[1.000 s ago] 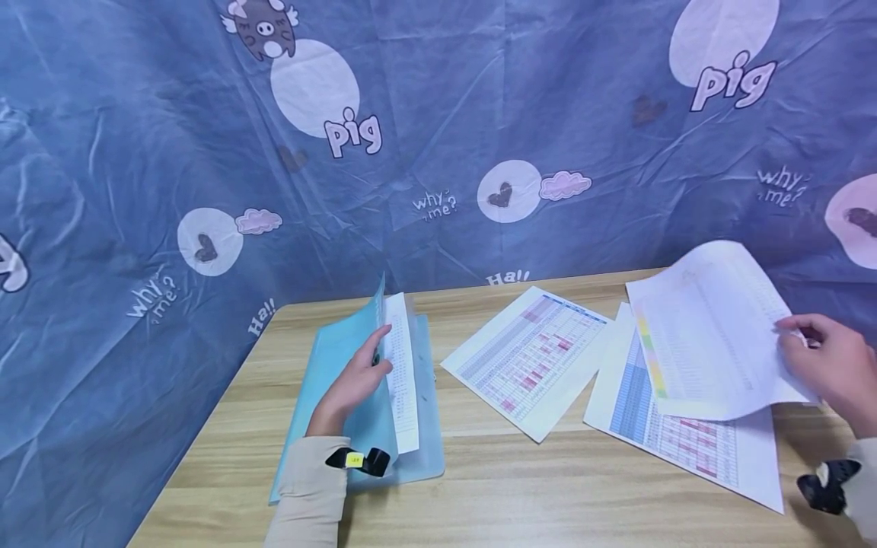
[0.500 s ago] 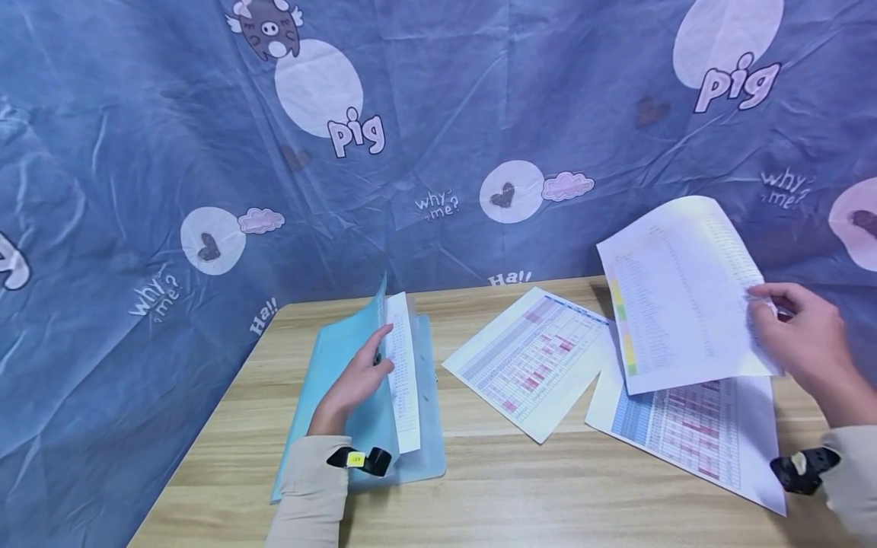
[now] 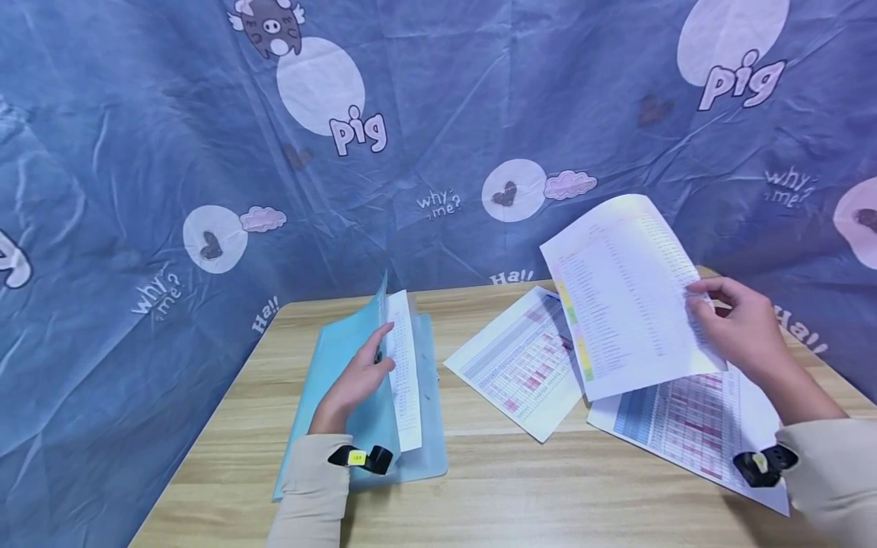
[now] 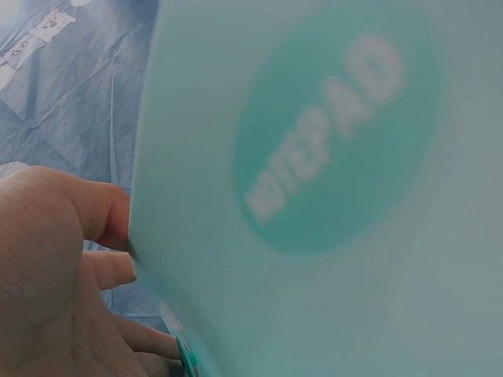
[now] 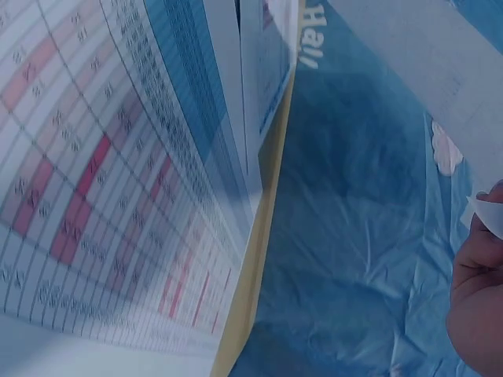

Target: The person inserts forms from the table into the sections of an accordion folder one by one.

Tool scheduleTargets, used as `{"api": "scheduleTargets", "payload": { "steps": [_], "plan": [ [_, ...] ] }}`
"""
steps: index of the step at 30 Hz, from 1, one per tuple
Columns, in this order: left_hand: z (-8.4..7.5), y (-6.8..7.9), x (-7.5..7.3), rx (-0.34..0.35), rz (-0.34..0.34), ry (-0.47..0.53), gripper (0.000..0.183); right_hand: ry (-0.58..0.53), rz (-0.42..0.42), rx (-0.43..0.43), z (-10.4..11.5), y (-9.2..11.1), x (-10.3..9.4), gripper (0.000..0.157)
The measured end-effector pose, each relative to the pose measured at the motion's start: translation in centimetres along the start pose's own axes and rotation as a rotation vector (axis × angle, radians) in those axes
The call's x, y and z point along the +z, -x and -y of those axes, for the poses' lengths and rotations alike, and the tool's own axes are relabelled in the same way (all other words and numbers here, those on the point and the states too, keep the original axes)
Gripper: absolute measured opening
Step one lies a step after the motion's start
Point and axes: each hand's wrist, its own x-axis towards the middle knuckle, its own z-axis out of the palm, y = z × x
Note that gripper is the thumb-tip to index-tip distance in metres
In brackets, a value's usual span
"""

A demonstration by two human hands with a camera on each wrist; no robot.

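A light-blue folder (image 3: 329,373) lies on the left of the table, its front cover raised. My left hand (image 3: 359,380) holds that cover by its free edge. White printed pages (image 3: 406,373) stand inside. Up close in the left wrist view, the cover (image 4: 338,306) carries a "NOTEPAD" oval, with the thumb and fingers at its edge. My right hand (image 3: 743,327) pinches the right edge of a printed sheet (image 3: 630,297) with a coloured strip down its left side. The sheet hangs raised and bowed. In the right wrist view, part of my right hand (image 5: 479,290) shows at the right edge.
Two table-printed sheets lie on the wooden table (image 3: 493,495): one in the middle (image 3: 507,373), one at right (image 3: 692,422). The raised sheet partly covers both in the head view. A blue patterned cloth (image 3: 425,99) hangs behind the table and along its left side.
My right hand has lifted the coloured-strip sheet and carried it leftward, from above the right sheet to overlapping the middle one. My left hand and the folder have stayed in place.
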Motion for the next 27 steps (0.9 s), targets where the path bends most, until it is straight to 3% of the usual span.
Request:
{"api": "scheduleTargets", "payload": {
  "steps": [14, 27],
  "plan": [
    [0.0, 0.0, 0.0, 0.004, 0.0, -0.001, 0.063, -0.036, 0.121, -0.033, 3.0, 0.4, 3.0, 0.035],
    [0.1, -0.1, 0.0, 0.006, -0.003, -0.006, 0.063, -0.143, 0.118, -0.15, 5.5, 0.8, 7.1, 0.023]
  ]
}}
